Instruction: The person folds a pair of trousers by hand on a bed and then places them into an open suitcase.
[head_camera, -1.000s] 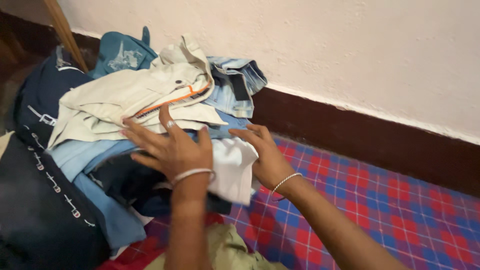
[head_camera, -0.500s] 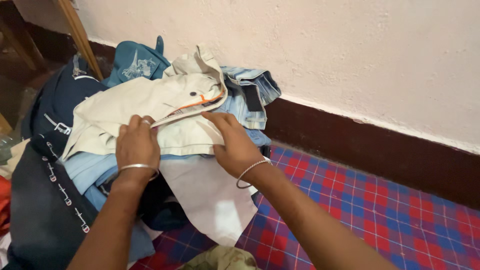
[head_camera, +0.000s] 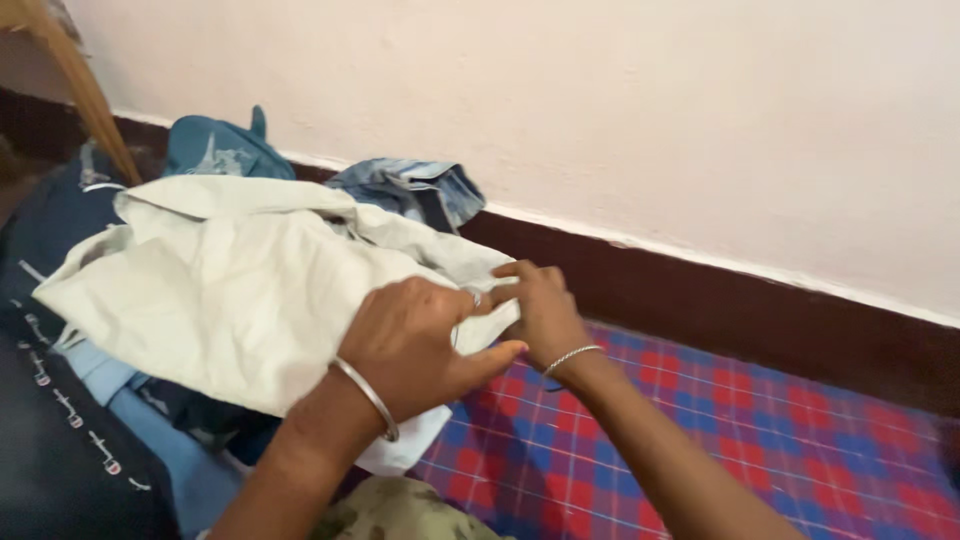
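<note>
- Gripping the near edge of the cream trousers (head_camera: 230, 290), the left hand (head_camera: 420, 340) closes its fingers over the cloth.
- Right hand (head_camera: 540, 310) pinches the same edge just beside it.
- Trousers lie spread on top of a clothes pile (head_camera: 90, 400), against the wall (head_camera: 600, 110).
- Folded jeans (head_camera: 415, 190) sit behind; a checked sheet (head_camera: 750, 440) lies under the arms.

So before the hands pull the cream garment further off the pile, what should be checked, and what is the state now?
1. Left hand has the cream garment: ok, it lies on the cloth's near edge.
2. Right hand grips the same edge: cannot tell, fingers partly hidden.
3. Cream garment lies on top of the pile: ok.
4. Denim piece not caught in it: cannot tell.
5. Free space on the checked sheet: ok.
</note>
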